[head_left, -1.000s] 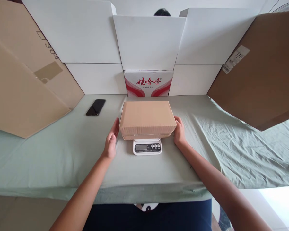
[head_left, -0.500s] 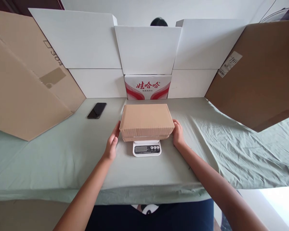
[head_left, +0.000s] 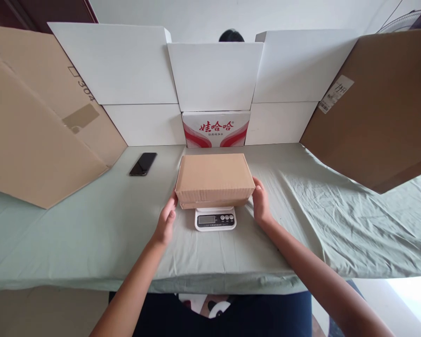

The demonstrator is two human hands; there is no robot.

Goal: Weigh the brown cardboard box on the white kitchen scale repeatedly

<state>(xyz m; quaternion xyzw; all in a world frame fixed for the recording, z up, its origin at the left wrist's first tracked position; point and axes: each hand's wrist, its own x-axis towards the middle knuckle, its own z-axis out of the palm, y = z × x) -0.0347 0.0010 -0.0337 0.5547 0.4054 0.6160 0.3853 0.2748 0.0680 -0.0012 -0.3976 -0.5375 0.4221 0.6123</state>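
Observation:
A closed brown cardboard box [head_left: 215, 175] rests on a white kitchen scale [head_left: 215, 228], covering its weighing platform. The scale's front panel, with a small display and several round buttons, sticks out below the box; no digits can be read. My left hand [head_left: 166, 222] is against the box's left side, its fingers partly hidden behind the edge and its thumb toward me. On the right side, my right hand [head_left: 261, 202] holds the box near its front corner, fingertips partly out of sight.
A black phone [head_left: 143, 164] lies left on the green cloth [head_left: 101, 224]. White boxes [head_left: 215, 75] and a red-and-white printed carton [head_left: 216, 129] form a wall behind. Large cardboard panels stand left [head_left: 31, 121] and right [head_left: 382, 112]. The top of a person's head shows over the wall.
Both hands have shifted slightly toward me along the box's sides. The box stays on the scale, and the whole view has moved a little.

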